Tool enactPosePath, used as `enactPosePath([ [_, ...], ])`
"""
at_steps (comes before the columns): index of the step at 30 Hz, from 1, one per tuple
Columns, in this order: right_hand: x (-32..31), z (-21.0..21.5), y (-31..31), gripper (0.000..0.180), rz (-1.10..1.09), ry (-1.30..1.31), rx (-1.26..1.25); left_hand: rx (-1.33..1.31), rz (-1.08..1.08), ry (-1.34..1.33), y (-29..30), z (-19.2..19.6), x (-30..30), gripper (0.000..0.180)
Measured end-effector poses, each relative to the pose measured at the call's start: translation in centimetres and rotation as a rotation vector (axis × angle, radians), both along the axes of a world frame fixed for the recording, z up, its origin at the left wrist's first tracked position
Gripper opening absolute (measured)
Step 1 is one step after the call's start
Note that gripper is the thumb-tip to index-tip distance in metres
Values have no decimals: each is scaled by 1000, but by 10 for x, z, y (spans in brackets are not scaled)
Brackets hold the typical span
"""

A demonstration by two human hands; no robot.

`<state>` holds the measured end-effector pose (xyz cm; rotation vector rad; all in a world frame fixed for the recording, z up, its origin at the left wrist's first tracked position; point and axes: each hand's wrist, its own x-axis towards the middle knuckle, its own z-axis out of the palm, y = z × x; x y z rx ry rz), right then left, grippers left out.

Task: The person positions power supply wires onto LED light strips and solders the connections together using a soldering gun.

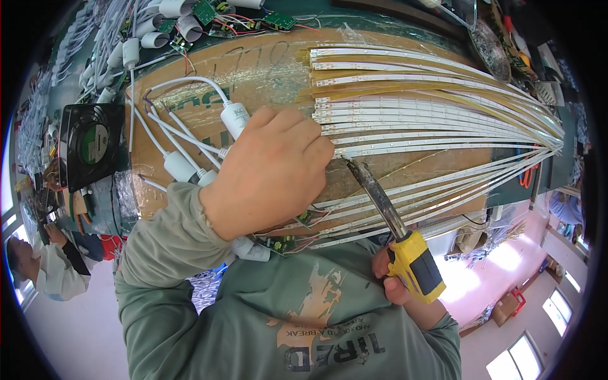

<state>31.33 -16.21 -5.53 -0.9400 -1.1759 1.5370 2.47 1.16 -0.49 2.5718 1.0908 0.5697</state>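
My left hand [272, 171] is closed over the cardboard, its knuckles up and its fingers curled at the ends of the LED strips [405, 140]. Whatever it pinches is hidden beneath the fingers. In my right hand [391, 278] is a soldering iron [415, 266] with a yellow and black handle. Its dark tip points up and left, close to a strip's end beside my left fingers. White plastic caps with cables [180, 166] lie left of my left hand. Below that hand, a small green circuit board [278, 244] with thin wires sits near the strips at the front edge.
Under the work lies a brown cardboard sheet [266, 69]. A black fan [93, 145] stands at the left. More caps and circuit boards [278, 21] crowd the back left. Orange-handled scissors [525, 174] lie at the right. Another person [54, 266] is at the far left.
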Motion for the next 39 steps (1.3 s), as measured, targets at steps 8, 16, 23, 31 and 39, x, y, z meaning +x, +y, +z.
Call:
enactPosePath([
  [8, 8, 3, 0, 16, 73, -211, 11, -5, -1, 3, -2, -1, -2, 20],
  [16, 12, 9, 4, 17, 136, -300, -18, -35, -7, 34, -4, 1, -3, 23],
  [23, 8, 8, 6, 17, 108, -300, 20, -37, -13, 42, -4, 3, -5, 23],
  [31, 3, 9, 2, 13, 49, -257, 13, -61, -56, -11, -2, 2, -7, 23],
  [39, 5, 8, 5, 17, 78, -295, 60, -138, -23, -87, -1, 6, -10, 21],
])
